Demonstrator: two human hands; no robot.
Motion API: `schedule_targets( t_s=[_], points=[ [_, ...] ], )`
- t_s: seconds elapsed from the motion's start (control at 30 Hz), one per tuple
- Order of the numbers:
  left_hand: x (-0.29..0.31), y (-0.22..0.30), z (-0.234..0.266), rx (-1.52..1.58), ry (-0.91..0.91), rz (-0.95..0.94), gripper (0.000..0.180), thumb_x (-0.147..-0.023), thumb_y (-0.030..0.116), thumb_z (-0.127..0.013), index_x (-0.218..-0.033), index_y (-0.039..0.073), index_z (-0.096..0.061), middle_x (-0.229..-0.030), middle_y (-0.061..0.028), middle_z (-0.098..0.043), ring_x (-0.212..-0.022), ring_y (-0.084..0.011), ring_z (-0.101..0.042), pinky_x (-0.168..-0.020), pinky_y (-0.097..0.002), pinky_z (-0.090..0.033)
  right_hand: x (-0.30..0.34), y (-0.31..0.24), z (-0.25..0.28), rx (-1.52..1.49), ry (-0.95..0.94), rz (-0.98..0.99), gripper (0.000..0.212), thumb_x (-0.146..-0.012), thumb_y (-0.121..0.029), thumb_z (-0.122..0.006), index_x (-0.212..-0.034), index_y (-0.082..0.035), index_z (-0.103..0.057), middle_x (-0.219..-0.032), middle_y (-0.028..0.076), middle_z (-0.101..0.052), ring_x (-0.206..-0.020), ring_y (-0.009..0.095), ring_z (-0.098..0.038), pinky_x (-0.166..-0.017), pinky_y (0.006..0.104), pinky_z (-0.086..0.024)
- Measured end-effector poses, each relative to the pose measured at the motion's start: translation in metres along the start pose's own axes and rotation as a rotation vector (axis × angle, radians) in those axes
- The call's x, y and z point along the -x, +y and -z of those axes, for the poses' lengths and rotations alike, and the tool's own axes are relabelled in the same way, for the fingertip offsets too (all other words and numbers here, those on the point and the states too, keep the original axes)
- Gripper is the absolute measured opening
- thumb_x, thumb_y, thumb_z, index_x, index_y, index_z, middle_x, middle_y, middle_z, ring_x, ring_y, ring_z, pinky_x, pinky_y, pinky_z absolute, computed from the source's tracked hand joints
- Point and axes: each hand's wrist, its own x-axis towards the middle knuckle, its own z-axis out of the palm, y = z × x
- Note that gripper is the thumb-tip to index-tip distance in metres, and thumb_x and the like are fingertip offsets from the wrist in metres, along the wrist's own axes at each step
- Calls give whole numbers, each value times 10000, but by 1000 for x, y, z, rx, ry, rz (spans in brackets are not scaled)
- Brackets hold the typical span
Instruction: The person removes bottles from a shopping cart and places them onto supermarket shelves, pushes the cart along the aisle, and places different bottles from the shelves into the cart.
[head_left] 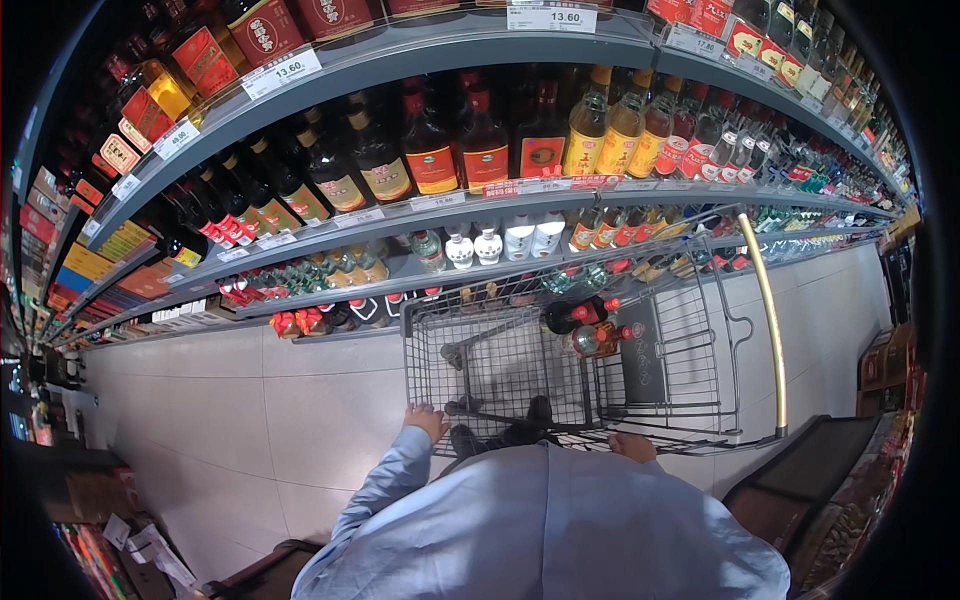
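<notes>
A grey wire shopping cart (480, 425) stands sideways right in front of me, its gold handle bar (765, 325) at the right. My left hand (428, 422) is closed over the rim at the cart's near left corner. Further right, my right hand (632, 447) has its fingers curled at the near side rim. Inside the cart, toward the handle, lie a dark bottle (572, 316) with a red cap and an amber bottle (598, 340), also red-capped. A grey panel (640, 365) stands between them and the handle. My feet show below through the wire mesh.
Beyond the cart runs a long store shelf (400, 215) with several rows of bottles (485, 150) and price tags. Pale floor tiles (220, 420) extend at the left. Brown racks (800, 480) with packaged goods stand at the lower right, and more goods (110, 540) at the lower left.
</notes>
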Motion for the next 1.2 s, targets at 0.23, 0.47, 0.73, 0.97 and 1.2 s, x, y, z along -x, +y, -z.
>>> schedule_targets(
  t_s=[0.23,0.47,0.73,0.97,1.2],
  points=[
    [21,-9,-24,-159,93,-143,410,-879,394,-367,-1021,108,-625,-941,-73,-642,-1031,-199,-535,-1069,-459,-114,-5,-16,3,105,-108,-127,433,-878,-455,-336,-968,-140,-618,-957,135,-629,-928,325,-585,-794,465,-452],
    [24,-17,-27,-53,218,-210,433,-879,417,-368,-915,90,-649,-830,-104,-656,-911,-226,-596,-1057,-452,-148,-57,-39,-2,-74,76,-69,288,-764,-290,-601,-1003,-132,-622,-998,156,-613,-960,345,-559,-855,407,-440],
    [21,-9,-7,-130,49,-238,536,-888,477,-314,-864,73,-666,-751,-122,-658,-791,-236,-620,-937,-392,-281,-193,-246,169,130,805,478,380,-804,-220,-551,-1177,-154,-510,-1210,127,-489,-1192,326,-388,-1006,420,-297],
    [9,-11,-10,67,174,-215,429,-850,440,-409,-920,90,-647,-863,-106,-651,-866,-253,-604,-905,-380,-334,-246,-300,245,177,1147,653,256,-803,-198,-544,-1044,-114,-565,-1062,84,-568,-1065,289,-491,-932,409,-370],
    [-44,1,173,503,1021,-489,266,-770,162,-583,-1009,45,-574,-1060,-137,-567,-1002,-322,-520,-873,-393,-416,-263,-308,261,194,1072,629,247,-827,-225,-528,-1043,-114,-574,-977,111,-605,-996,318,-528,-908,407,-384]
  ],
)
